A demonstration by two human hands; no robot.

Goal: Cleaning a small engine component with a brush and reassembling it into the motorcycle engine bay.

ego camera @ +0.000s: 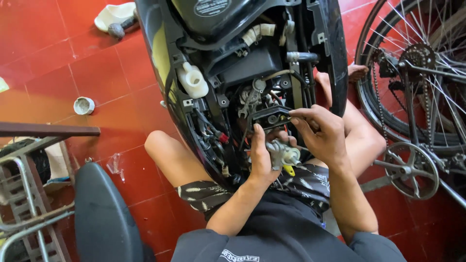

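At centre frame my left hand (pixel 261 157) is closed around a small grey metal carburettor body with a yellow tip (pixel 282 156); just right, my right hand (pixel 319 134) pinches the black plastic bracket (pixel 270 117) inside the opened black scooter body (pixel 252 73); a spoked bicycle wheel (pixel 417 63) stands far right.

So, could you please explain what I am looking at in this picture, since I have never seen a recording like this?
There is no robot here. A camera worn on a person's head looks down at their own two bare hands. The person sits on a red tiled floor in front of an opened scooter body, whose wiring and black inner parts are exposed. The left hand holds a small grey metal part with a yellow piece beneath it. The right hand pinches the edge of a black bracket inside the scooter. A white plastic reservoir sits inside too. A bicycle stands at the right, a dark seat lies lower left, and a small white cap lies on the floor.
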